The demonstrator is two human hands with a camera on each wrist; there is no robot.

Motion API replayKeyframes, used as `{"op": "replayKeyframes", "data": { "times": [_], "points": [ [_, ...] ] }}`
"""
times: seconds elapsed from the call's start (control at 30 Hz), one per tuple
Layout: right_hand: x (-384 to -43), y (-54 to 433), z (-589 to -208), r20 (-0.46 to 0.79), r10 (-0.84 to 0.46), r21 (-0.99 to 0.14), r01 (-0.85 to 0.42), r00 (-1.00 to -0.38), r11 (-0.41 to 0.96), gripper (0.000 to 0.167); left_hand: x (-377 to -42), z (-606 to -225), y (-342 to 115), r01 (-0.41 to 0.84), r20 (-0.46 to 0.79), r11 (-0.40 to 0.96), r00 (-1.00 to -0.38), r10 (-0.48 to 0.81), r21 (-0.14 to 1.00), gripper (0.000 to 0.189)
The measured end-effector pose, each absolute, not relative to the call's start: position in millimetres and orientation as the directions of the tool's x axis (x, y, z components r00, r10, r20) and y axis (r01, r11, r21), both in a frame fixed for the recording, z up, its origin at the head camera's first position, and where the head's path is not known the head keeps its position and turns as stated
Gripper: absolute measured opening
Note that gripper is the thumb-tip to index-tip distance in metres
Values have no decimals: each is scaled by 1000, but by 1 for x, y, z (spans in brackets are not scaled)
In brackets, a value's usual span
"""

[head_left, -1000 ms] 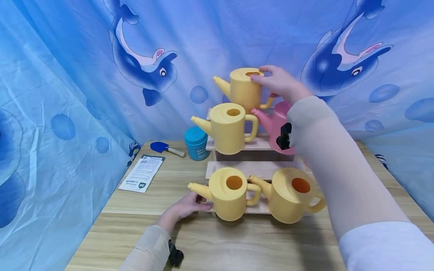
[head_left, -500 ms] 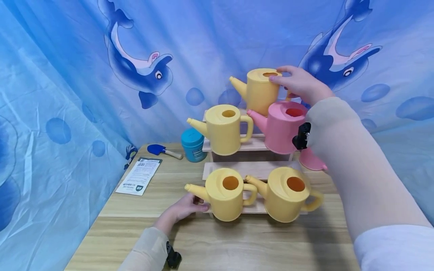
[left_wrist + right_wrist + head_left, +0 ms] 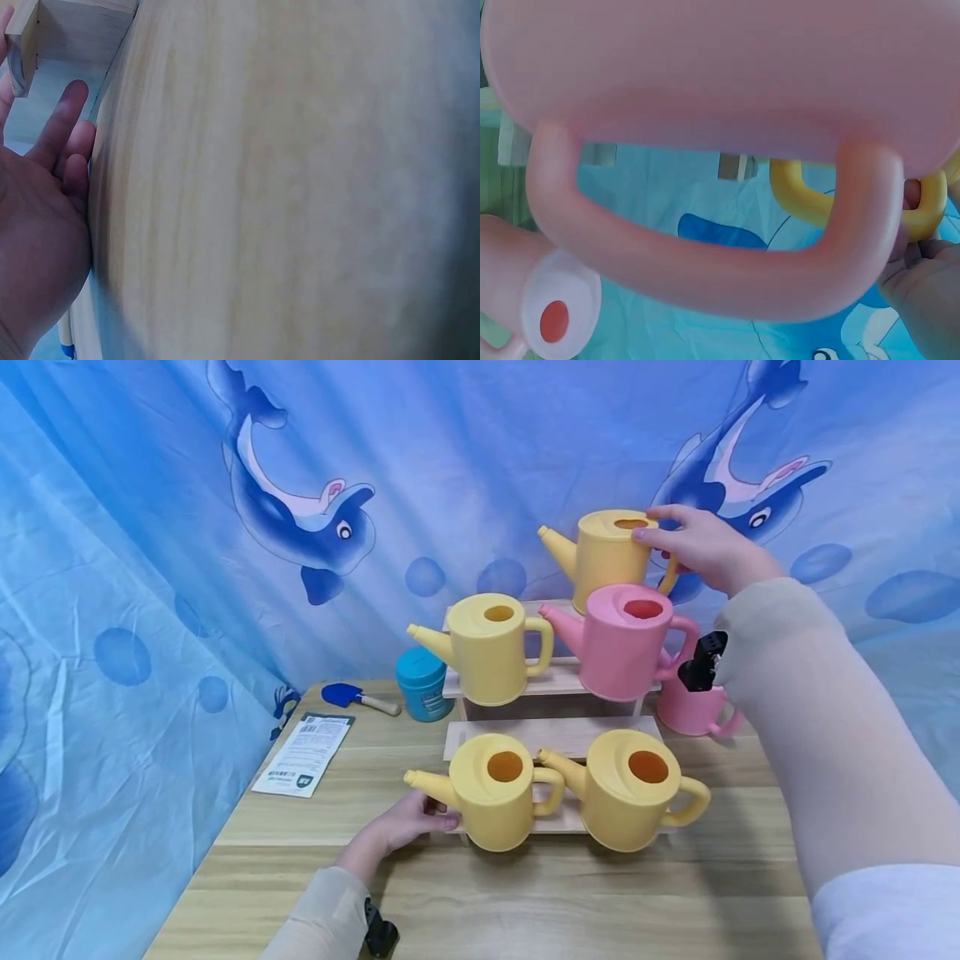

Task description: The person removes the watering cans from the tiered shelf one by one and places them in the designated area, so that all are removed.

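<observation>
My right hand (image 3: 708, 547) grips a yellow watering can (image 3: 611, 556) at the back over the top tier, thumb at its filling hole and a finger through its handle (image 3: 799, 196). A pink watering can (image 3: 626, 643) stands in front and hides its base. Beside the pink can, a pale yellow one (image 3: 491, 652) sits on the same middle tier. Two more yellow watering cans, a left one (image 3: 491, 810) and a right one (image 3: 622, 810), stand on the lowest tier. My left hand (image 3: 405, 818) holds the front left corner of the wooden shelf (image 3: 551, 737), other fingers loosely extended.
Another pink watering can (image 3: 686, 708) is on the table right of the shelf. To the left lie a blue trowel (image 3: 341, 694), a teal tub (image 3: 422, 685) and a printed packet (image 3: 303, 756). A blue dolphin curtain (image 3: 450, 460) hangs behind.
My right hand has moved the yellow watering can rightward along the top, so it now stands behind the pink can. The pink cans show more fully. My left hand stays at the shelf corner.
</observation>
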State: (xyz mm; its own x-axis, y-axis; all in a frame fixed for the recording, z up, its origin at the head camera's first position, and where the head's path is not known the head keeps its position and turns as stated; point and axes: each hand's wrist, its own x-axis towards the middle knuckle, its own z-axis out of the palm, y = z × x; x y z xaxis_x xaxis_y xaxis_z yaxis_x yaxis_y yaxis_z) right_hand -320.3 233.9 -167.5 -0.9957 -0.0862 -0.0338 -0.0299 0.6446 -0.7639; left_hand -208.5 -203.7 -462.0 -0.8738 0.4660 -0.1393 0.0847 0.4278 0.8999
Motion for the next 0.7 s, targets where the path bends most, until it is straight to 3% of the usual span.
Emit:
{"op": "replayKeyframes", "data": {
  "times": [0.7],
  "points": [
    [-327, 237, -189, 19, -17, -878, -25, -1000, 478, 84, -210, -463, -204, 88, -134, 425, -875, 464, 901, 45]
  ]
}}
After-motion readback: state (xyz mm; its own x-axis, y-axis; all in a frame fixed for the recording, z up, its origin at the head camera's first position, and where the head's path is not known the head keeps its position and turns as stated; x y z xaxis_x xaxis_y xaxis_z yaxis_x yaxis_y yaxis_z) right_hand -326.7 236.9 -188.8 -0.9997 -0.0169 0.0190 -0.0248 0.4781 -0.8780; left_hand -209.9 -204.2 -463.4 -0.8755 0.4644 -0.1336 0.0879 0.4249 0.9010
